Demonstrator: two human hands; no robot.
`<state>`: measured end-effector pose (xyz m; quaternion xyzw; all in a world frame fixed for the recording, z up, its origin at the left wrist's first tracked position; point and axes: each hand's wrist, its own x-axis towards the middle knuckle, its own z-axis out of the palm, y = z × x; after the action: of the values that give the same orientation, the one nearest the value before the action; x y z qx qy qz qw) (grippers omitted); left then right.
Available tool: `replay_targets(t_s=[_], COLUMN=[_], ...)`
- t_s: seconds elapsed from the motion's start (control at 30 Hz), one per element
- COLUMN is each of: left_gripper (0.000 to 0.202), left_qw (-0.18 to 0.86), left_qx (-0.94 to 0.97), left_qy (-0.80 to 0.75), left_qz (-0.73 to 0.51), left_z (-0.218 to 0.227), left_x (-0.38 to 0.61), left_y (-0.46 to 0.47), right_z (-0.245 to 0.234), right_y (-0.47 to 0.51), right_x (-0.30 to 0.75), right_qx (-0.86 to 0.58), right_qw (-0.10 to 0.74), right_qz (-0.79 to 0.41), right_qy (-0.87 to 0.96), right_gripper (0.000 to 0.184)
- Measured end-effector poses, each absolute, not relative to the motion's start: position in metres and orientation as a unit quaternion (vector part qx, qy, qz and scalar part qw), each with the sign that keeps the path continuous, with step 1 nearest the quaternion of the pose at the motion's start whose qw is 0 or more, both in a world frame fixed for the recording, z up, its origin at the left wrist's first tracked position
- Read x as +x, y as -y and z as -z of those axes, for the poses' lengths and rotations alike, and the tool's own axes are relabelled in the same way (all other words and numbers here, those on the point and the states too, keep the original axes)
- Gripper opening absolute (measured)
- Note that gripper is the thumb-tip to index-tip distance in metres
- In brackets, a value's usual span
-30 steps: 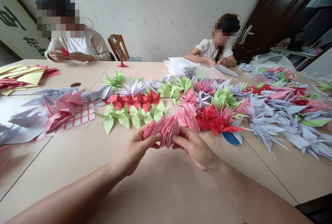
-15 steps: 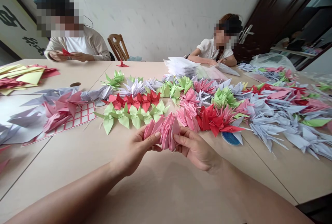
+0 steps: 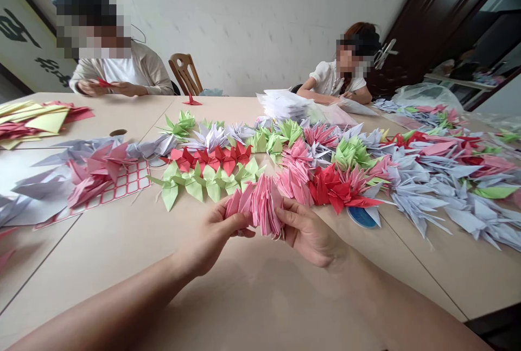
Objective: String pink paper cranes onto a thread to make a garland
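A bunch of pink origami paper cranes (image 3: 265, 207), packed side by side, is held above the table in front of me. My left hand (image 3: 222, 223) grips its left end, thumb on the near side. Around the right end, my right hand (image 3: 307, 229) has its thumb pressed against the folds. A bit of pale thread hangs under the bunch near the right fingers. Just beyond lie a row of light green cranes (image 3: 211, 180) and a row of red cranes (image 3: 211, 158). More pink cranes (image 3: 293, 182) rest behind my right hand.
Piles of bluish-white cranes (image 3: 435, 193) spread over the right side of the table (image 3: 122, 264). Yellow and red paper (image 3: 44, 115) lies at far left, a stack of white packets (image 3: 285, 104) at the back. Two people sit opposite; one holds red folded paper (image 3: 105, 83).
Both hands stay in nearly the same place. The right hand has shifted slightly right, and the pink cranes between the thumbs look a little more spread.
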<state>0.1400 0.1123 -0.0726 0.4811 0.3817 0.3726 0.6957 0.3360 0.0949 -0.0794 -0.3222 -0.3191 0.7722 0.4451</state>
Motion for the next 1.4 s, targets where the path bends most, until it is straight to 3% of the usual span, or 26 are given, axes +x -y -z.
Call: replay_targets(t_s=[0.33,0.57,1.0,1.23,1.4], left_gripper=[0.014,0.007,0.005,0.015,0.013], left_qw=[0.615,0.708,0.714,0.73,0.724], left_qx=[0.553,0.482,0.488,0.463,0.465], left_qy=[-0.408,-0.378,-0.341,-0.357,-0.349], left_qz=[-0.387,-0.352,-0.368,-0.355,-0.371], left_z=[0.0643,0.0698,0.0703,0.0677,0.0636], left_x=[0.1438,0.1415,0.1422,0.141,0.1453], left_y=[-0.11,-0.1141,-0.1136,-0.1123,-0.1108], right_z=[0.0797,0.0792,0.0784,0.0758,0.076], right_y=[-0.0939,-0.0964,-0.0943,-0.0953,-0.0943], right_x=[0.3355,0.3351,0.3354,0.3338,0.3319], right_qx=[-0.337,-0.324,-0.343,-0.35,-0.359], right_qw=[0.44,0.44,0.423,0.437,0.425], right_qz=[-0.769,-0.771,-0.778,-0.778,-0.755], right_qy=[0.318,0.326,0.313,0.285,0.347], right_gripper=[0.04,0.043,0.037,0.039,0.036])
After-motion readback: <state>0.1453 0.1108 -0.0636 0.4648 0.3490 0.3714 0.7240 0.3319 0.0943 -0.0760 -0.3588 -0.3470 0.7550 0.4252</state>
